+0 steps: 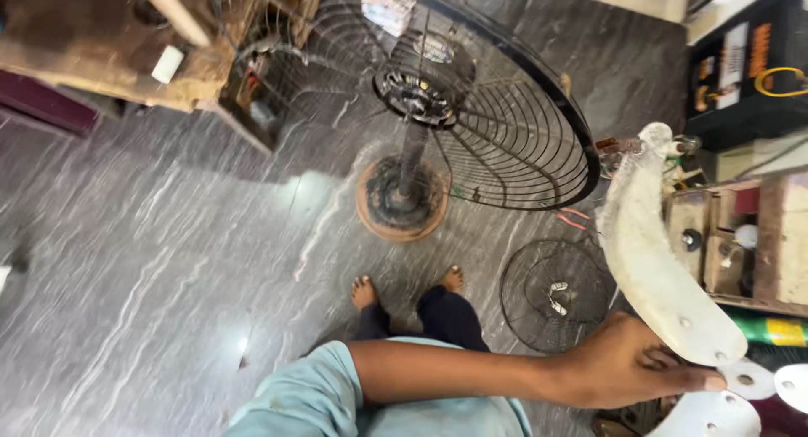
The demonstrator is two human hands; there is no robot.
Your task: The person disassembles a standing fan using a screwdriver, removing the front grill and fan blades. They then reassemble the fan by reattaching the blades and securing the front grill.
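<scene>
The person stands barefoot on the grey streaked floor [168, 260], one hand [619, 365] reaching to the right and closed around the hub end of a dusty white fan blade [652, 252]; which hand it is I cannot tell. The pedestal fan [471, 109] stands just ahead, its round base [402, 197] near the feet. A small wire guard [554, 295] lies beside the blade. A black box with orange and white labels [745, 62] sits at upper right

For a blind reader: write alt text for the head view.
A hand grips a white fan blade assembly at the hub. Ahead on the grey floor stands a pedestal fan with a black wire guard.
</scene>
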